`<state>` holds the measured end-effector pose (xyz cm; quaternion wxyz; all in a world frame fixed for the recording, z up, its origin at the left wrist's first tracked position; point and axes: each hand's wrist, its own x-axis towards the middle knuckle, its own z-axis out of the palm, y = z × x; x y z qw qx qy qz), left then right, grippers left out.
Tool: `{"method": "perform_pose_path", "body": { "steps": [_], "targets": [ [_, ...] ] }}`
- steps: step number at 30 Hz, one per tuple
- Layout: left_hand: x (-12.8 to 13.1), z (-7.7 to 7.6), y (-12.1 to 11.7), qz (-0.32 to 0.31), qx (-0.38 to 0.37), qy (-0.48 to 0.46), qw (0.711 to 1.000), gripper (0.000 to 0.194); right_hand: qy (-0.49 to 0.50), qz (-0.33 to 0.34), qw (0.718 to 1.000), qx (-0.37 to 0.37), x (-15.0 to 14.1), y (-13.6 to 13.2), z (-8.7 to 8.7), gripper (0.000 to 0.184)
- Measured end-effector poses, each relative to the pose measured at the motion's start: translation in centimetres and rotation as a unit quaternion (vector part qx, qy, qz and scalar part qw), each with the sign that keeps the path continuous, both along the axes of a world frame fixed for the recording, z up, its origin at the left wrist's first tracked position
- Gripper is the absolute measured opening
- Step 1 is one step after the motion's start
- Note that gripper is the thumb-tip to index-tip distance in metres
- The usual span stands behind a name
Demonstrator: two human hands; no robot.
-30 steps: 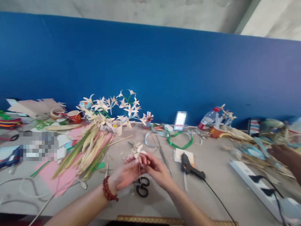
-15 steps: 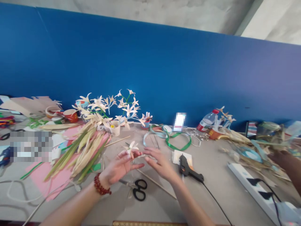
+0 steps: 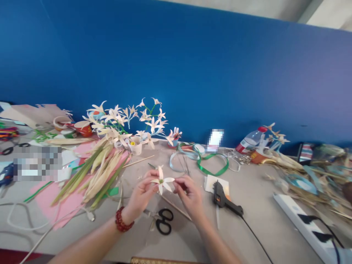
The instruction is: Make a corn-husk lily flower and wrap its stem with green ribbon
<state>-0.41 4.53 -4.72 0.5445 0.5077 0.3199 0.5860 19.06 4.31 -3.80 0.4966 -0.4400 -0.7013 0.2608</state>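
My left hand (image 3: 142, 193), with a red bead bracelet on its wrist, pinches a small pale leaf-made flower (image 3: 162, 181) by its base. My right hand (image 3: 189, 194) is curled beside it, its fingertips pinching at the flower's right petal. Both hands hover over the grey table (image 3: 255, 205). Black-handled scissors (image 3: 162, 220) lie just below my hands, and a thin wooden stick (image 3: 176, 208) runs under my right hand.
A black glue gun (image 3: 226, 200) with its cord lies right of my hands. Green and cream leaf strips (image 3: 101, 172) on pink paper lie to the left. A bouquet of finished flowers (image 3: 129, 121), green ribbon (image 3: 211, 167), a water bottle (image 3: 250, 141) and a white power strip (image 3: 305, 220) stand around.
My hands spread apart half a second ago and have come back together on the flower, now raised face-on. The view has tilted down slightly.
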Motion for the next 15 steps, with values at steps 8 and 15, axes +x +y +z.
{"method": "perform_pose_path", "body": {
  "steps": [8,15],
  "targets": [
    [0.6,0.3,-0.9,-0.006,-0.074,-0.033,0.997,0.007,0.003,0.087,0.996,0.000,-2.2,-0.8,-0.1,0.016],
    [1.1,-0.9,-1.1,-0.019,-0.198,-0.117,0.973,0.010,0.094,0.093,0.985,-0.109,-3.2,-1.2,-1.2,0.015]
  ]
}}
